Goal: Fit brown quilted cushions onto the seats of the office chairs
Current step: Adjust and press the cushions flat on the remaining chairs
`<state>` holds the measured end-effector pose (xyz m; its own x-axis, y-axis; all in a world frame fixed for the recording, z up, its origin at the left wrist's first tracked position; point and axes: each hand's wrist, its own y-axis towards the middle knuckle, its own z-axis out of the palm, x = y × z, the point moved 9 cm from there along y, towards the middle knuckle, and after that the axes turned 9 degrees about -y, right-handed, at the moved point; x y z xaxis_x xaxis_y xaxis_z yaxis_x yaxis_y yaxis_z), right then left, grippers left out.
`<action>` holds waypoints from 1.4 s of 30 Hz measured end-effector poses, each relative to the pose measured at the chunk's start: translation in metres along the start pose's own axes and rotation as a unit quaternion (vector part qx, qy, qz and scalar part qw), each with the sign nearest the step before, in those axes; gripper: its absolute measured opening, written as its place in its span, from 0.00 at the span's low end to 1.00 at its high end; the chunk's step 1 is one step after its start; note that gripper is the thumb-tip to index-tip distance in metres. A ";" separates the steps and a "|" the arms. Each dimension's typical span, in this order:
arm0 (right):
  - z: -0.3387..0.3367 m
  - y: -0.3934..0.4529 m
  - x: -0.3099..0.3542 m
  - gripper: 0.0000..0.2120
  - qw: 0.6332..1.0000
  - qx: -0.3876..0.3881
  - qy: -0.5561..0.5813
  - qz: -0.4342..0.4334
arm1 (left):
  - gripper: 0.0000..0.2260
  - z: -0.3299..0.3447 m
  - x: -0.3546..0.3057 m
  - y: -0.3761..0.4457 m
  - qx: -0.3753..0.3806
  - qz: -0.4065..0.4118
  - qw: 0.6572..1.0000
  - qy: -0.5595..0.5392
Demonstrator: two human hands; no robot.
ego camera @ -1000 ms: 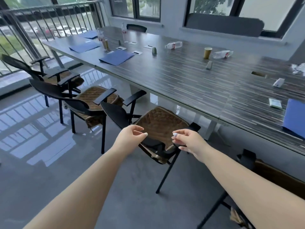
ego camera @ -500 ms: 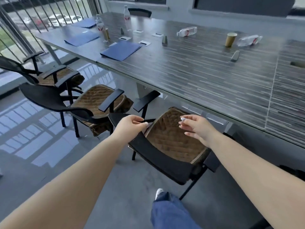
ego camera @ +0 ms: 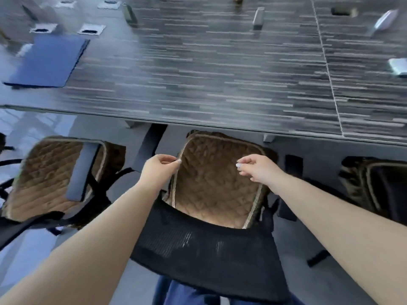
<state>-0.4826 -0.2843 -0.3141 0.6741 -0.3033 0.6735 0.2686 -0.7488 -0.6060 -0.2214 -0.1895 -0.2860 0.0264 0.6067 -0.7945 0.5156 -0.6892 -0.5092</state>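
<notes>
Straight below me stands an office chair with a black mesh backrest (ego camera: 209, 249), and a brown quilted cushion (ego camera: 213, 190) with a pale piped edge lies on its seat. My left hand (ego camera: 158, 170) pinches that piped edge on the cushion's left side. My right hand (ego camera: 257, 170) hovers over the cushion's right half, its fingers loosely bent, and nothing shows between them. The backrest hides the rear of the cushion.
A dark striped table (ego camera: 220, 73) runs across just beyond the chair and overhangs its front. On it lie a blue folder (ego camera: 46, 62) and small items. Neighbouring chairs with brown cushions stand at the left (ego camera: 50, 177) and right (ego camera: 361, 183). My blue trouser leg (ego camera: 187, 293) is behind the backrest.
I have stepped in behind the chair and now look down over its backrest. Both hands moved forward over the seat, and the left one has reached the cushion's left edge.
</notes>
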 end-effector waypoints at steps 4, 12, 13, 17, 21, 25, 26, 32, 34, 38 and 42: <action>0.003 0.023 -0.021 0.10 0.998 -0.034 -0.003 0.052 | 0.09 0.029 0.007 0.058 0.073 -0.011 0.997 0.023; 0.029 0.068 -0.121 0.21 0.979 -0.036 -0.065 0.190 | 0.08 0.084 0.054 0.159 0.147 0.024 0.981 0.125; 0.034 0.079 -0.138 0.24 0.976 -0.032 -0.074 0.204 | 0.10 0.088 0.067 0.175 0.143 0.017 0.981 0.128; 0.042 0.118 -0.191 0.32 0.965 -0.041 -0.108 0.237 | 0.15 0.103 0.119 0.230 0.126 -0.007 0.980 0.155; 0.049 0.161 -0.228 0.36 0.952 -0.047 -0.168 0.253 | 0.28 0.127 0.163 0.282 0.135 0.004 0.957 0.259; 0.043 0.197 -0.251 0.46 0.937 -0.092 -0.211 0.262 | 0.41 0.143 0.185 0.309 0.102 0.030 0.940 0.325; 0.042 0.200 -0.252 0.48 0.935 -0.102 -0.214 0.265 | 0.43 0.141 0.182 0.308 0.091 0.029 0.936 0.339; 0.041 0.217 -0.272 0.53 0.927 -0.147 -0.221 0.265 | 0.49 0.141 0.200 0.321 0.071 0.001 0.935 0.348; 0.043 0.214 -0.274 0.53 0.922 -0.157 -0.238 0.263 | 0.49 0.140 0.201 0.319 0.071 0.010 0.931 0.358; 0.054 0.202 -0.280 0.53 0.913 -0.167 -0.264 0.264 | 0.48 0.136 0.206 0.311 0.076 0.016 0.926 0.370; 0.057 0.199 -0.284 0.53 0.908 -0.165 -0.280 0.265 | 0.49 0.133 0.210 0.310 0.081 0.009 0.920 0.383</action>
<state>-0.5816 -0.3139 -0.6505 0.9174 -0.3946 -0.0519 -0.3539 -0.7491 -0.5600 -0.1706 -0.3283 -0.6548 0.6614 0.6534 -0.3681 0.3763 -0.7137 -0.5908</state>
